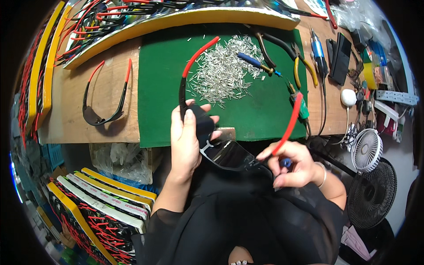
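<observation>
My left hand [185,139] grips a pair of black sunglasses [227,154] with red temple tips, held open over the table's near edge. Its fingers close round one dark lens and the hinge end of that temple. My right hand [298,165] is closed at the opposite hinge, its fingertips beside the other red-tipped temple. Out of that fist shows the rounded blue end of a tool [287,163]; the rest of it is hidden. A second pair of red-tipped sunglasses [98,120] lies on the wood to the left.
Small silver pins [216,77] are heaped on the green mat [161,97] with a blue-handled tool [250,60] across them. Pliers [304,68] and a blue pen-shaped corded tool [317,48] lie right. Boxes of sunglasses [176,26] stand behind and lower left; fans [367,150] stand right.
</observation>
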`<state>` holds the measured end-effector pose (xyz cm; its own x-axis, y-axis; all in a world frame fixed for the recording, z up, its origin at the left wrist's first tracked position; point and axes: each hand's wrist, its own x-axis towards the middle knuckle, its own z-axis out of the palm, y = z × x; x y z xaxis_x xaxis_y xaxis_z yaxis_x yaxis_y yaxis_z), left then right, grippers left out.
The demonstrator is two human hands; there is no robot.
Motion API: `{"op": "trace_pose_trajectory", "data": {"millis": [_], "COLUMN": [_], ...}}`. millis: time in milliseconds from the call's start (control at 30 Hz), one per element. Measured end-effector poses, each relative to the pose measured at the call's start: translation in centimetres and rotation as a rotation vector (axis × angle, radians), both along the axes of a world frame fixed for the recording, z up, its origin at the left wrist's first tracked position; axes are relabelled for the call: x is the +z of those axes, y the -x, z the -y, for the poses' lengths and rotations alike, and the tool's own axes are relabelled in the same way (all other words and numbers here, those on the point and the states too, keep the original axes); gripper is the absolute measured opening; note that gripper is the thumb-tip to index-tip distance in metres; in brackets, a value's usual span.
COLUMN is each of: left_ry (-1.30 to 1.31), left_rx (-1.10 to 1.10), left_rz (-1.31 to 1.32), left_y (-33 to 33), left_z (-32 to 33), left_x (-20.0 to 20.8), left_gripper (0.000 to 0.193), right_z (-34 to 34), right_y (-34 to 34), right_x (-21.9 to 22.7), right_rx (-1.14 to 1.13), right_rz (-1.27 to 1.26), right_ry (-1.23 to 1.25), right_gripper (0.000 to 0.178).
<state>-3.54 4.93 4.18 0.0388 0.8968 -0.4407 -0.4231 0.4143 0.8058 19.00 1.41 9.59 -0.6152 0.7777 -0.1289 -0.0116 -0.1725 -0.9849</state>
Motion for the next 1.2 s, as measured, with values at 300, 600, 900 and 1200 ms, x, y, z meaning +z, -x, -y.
{"op": "trace_pose_trajectory", "data": {"millis": [300, 600, 900, 1200], "left_ry": [-0.066, -0.04, -0.077, 0.03], "left_rx": [-0.117, -0.051, 0.032, 0.407], "left_rz": [-0.09, 0.011, -0.141, -0.976], "left_y": [-0.9, -1.0, 4.3, 26.3], "left_z": [0.4, -0.1, 0.1, -1.9], "left_x": [-0.1, -0.5, 1.0, -0.7], "left_gripper": [0.032, 0.033, 0.036, 0.025], "right_z": [-0.9, -0.4, -2.7, -2.3], "right_y": [2.5, 1.0, 1.2, 0.6], "right_x": [-1.6, -1.3, -1.7, -7.8], "right_rx": [-0.189, -0.203, -0.178, -0.486], "right_rz": [-0.043, 0.053, 0.302, 0.659], "right_ry": [0.307, -0.497, -0.404, -0.64], "right_gripper": [0.018, 0.019, 0.021, 0.015]}}
